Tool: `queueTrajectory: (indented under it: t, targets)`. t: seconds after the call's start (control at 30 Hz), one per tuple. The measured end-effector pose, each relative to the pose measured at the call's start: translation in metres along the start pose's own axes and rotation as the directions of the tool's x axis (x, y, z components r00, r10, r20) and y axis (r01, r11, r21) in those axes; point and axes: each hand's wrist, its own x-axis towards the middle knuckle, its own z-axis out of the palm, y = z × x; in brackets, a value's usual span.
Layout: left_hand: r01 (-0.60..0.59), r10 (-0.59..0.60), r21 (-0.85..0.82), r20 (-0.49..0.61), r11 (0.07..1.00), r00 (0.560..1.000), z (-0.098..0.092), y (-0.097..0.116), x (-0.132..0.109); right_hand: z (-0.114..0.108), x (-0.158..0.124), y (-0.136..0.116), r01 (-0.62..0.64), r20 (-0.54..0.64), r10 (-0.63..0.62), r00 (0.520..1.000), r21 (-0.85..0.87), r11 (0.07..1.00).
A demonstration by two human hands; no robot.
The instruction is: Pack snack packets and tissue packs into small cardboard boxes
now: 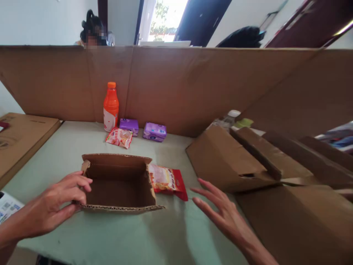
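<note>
A small cardboard box [117, 160] with its top open stands on the table, and nothing shows inside it. At its left wall, my left hand [59, 200] is curled over the edge, fingers inside the rim and thumb near the front corner. A red and yellow snack packet [167, 180] lies against the box's right side, its left end partly hidden by the box wall. Just right of the packet, my right hand [222, 208] is held with fingers stretched out and apart, holding nothing.
Behind the box are an orange drink bottle [111, 106], a pink snack packet [119, 137] and two purple tissue packs [154, 131]. Cardboard boxes [226, 158] crowd the right; a flat carton [24, 136] lies left. Beyond a cardboard screen [193, 84], a person's head [93, 31] shows.
</note>
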Motion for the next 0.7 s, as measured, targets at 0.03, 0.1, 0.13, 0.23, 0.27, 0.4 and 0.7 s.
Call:
queueTrajectory:
  t: [0.03, 0.1, 0.13, 0.23, 0.27, 0.4, 0.7]
  targets:
    - [-0.004, 0.004, -0.010, 0.009, 1.000, 1.000, 0.005, 0.001, 0.003, -0.007, 0.010, -0.008, 0.014, 0.053, -0.013, 0.999, -0.016, 1.000]
    - [-0.005, 0.005, 0.006, -0.002, 1.000, 1.000, 0.014, 0.001, 0.007, -0.012, 0.043, -0.028, 0.051, 0.197, -0.039, 0.980, -0.056, 0.997]
    - [0.001, -0.001, 0.034, -0.017, 0.999, 1.000, 0.018, 0.002, 0.006, -0.010, 0.062, -0.039, 0.070, 0.282, -0.043, 0.958, -0.084, 0.994]
    - [0.038, -0.025, 0.156, -0.082, 0.987, 0.996, 0.024, 0.005, 0.000, 0.007, 0.115, -0.065, 0.105, 0.427, -0.057, 0.902, -0.090, 0.990]
    - [0.052, -0.033, 0.195, -0.102, 0.979, 0.994, 0.024, 0.007, -0.003, 0.013, 0.128, -0.070, 0.112, 0.465, -0.064, 0.883, -0.076, 0.991]
    - [0.099, -0.061, 0.262, -0.149, 0.960, 0.987, 0.025, 0.014, -0.013, 0.020, 0.147, -0.070, 0.094, 0.586, -0.073, 0.807, -0.006, 0.996]
    - [0.060, -0.004, 0.213, -0.255, 0.975, 0.967, 0.035, 0.015, -0.006, -0.005, 0.093, -0.035, -0.231, 0.647, -0.021, 0.762, 0.302, 0.925]
